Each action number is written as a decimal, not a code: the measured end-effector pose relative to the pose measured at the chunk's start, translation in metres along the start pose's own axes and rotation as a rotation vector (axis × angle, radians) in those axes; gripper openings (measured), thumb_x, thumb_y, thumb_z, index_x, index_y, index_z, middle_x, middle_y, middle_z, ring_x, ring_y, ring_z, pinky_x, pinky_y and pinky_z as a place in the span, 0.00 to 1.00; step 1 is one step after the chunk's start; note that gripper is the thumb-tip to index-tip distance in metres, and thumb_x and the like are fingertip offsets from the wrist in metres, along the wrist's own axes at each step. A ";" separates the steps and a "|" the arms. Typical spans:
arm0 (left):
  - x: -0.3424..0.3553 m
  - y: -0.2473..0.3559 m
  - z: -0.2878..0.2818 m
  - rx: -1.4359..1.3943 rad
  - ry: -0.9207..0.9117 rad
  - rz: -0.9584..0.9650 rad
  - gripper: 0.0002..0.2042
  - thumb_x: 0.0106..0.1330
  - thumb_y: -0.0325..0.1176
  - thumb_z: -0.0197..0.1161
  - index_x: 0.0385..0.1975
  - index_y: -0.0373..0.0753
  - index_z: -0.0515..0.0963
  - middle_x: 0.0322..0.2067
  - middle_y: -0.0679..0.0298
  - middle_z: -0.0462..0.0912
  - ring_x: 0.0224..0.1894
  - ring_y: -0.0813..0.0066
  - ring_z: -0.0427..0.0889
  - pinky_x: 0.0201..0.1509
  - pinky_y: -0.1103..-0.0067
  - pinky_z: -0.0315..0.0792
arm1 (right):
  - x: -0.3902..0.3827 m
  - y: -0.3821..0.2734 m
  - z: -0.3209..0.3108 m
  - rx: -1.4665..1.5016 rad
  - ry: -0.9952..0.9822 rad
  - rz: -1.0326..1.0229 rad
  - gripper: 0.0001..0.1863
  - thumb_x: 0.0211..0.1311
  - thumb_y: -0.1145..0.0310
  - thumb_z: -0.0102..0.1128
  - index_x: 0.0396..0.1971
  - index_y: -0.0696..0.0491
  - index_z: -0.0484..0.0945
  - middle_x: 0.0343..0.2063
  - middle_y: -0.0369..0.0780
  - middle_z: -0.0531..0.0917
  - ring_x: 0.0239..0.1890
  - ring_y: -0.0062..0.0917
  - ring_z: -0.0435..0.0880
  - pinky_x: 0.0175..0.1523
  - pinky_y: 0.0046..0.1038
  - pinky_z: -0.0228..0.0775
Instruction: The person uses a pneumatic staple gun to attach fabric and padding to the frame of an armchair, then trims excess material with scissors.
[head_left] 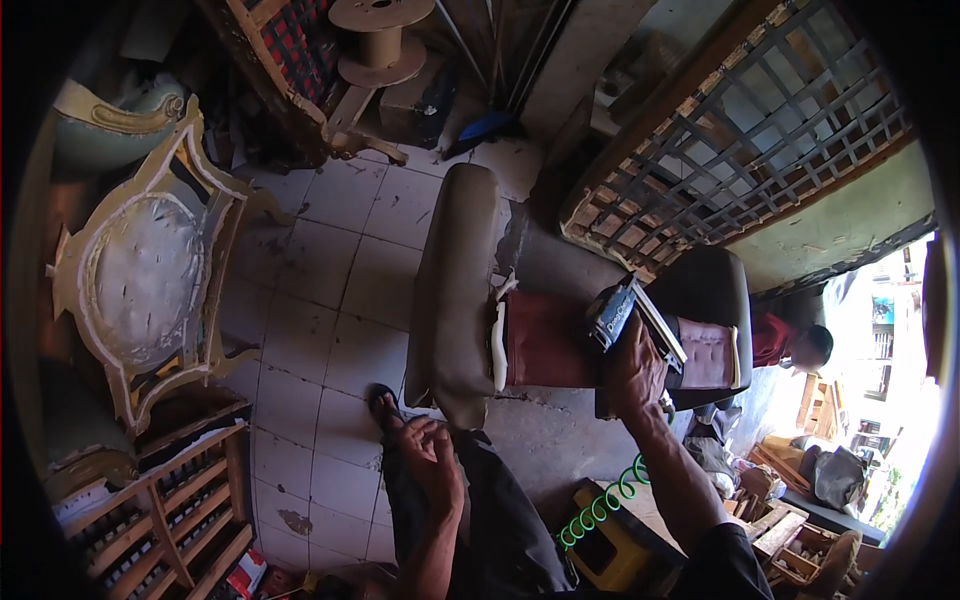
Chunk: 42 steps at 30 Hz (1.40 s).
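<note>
Right hand (638,372) wrapped round stapler (614,314): blue-grey body, long silvery rail (661,324); maroon upholstery (545,342) alongside; left hand (430,455) half-curled.

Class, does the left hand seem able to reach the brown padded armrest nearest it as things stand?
Probably yes: no tool shows in the left hand, and nothing visible stands between it and the brown padded armrest, whose lower end looks close.

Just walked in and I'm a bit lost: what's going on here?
The person's right hand grips a blue-and-silver staple gun over the dark red upholstered panel of a grey-brown padded seat; whether they touch isn't clear. The left hand looks empty and loosely curled above the dark trousers. A bright green coiled hose hangs beside the right forearm.
</note>
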<state>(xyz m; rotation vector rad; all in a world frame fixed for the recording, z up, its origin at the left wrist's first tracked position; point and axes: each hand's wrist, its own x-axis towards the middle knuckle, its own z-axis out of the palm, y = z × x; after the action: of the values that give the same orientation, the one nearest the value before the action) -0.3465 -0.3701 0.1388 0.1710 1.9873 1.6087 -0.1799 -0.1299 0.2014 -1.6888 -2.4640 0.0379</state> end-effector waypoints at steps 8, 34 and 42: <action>0.033 0.031 0.016 0.380 -0.149 0.199 0.13 0.73 0.38 0.62 0.42 0.31 0.75 0.38 0.61 0.85 0.42 0.75 0.82 0.49 0.78 0.72 | 0.035 0.034 -0.028 0.157 -0.460 -0.133 0.45 0.54 0.66 0.68 0.70 0.62 0.57 0.64 0.58 0.69 0.67 0.52 0.68 0.70 0.44 0.62; 0.024 0.023 0.000 -0.140 -0.217 -0.090 0.08 0.70 0.31 0.65 0.33 0.34 0.75 0.30 0.67 0.78 0.34 0.80 0.75 0.42 0.77 0.71 | -0.105 -0.146 0.022 1.345 -0.682 0.485 0.26 0.59 0.56 0.74 0.47 0.62 0.80 0.49 0.46 0.78 0.53 0.28 0.76 0.57 0.32 0.70; 0.052 0.022 -0.035 -0.009 -0.167 0.109 0.14 0.70 0.26 0.62 0.53 0.35 0.73 0.43 0.64 0.78 0.43 0.76 0.76 0.48 0.78 0.72 | -0.094 -0.150 0.018 1.270 -0.414 0.428 0.09 0.67 0.67 0.67 0.39 0.57 0.84 0.31 0.32 0.82 0.33 0.15 0.77 0.37 0.23 0.70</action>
<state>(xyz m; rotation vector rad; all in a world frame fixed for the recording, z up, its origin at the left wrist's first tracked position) -0.4124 -0.3719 0.1449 0.4037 1.8715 1.6141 -0.2882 -0.2707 0.1897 -1.5005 -1.4445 1.6859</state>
